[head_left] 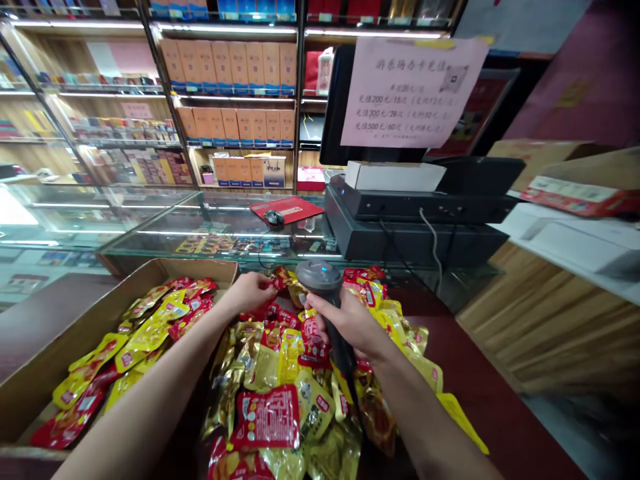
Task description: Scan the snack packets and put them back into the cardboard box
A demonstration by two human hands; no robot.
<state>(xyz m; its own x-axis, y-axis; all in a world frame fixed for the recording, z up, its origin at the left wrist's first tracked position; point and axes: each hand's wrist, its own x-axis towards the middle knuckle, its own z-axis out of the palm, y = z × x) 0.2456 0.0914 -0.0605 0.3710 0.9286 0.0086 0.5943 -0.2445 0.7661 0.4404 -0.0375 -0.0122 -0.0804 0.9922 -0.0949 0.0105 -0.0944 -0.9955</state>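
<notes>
My right hand (345, 320) is wrapped round the handle of a dark grey barcode scanner (325, 277), whose cable hangs down over the packets. Just left of the scanner's head, my left hand (253, 292) pinches the corner of a red and gold snack packet (283, 280). Beneath both hands a pile of red, yellow and gold snack packets (270, 413) covers part of the dark red tabletop (480, 393). At the left, an open cardboard box (40, 357) holds more red and yellow packets (150, 333).
Behind the table runs a glass display counter (165, 227) with a mouse (273, 217) on a red mat (300, 208). A monitor (337, 107) bearing a paper notice (410, 93) stands over a black cash drawer (370, 237). Wooden panelling (540, 320) is at right.
</notes>
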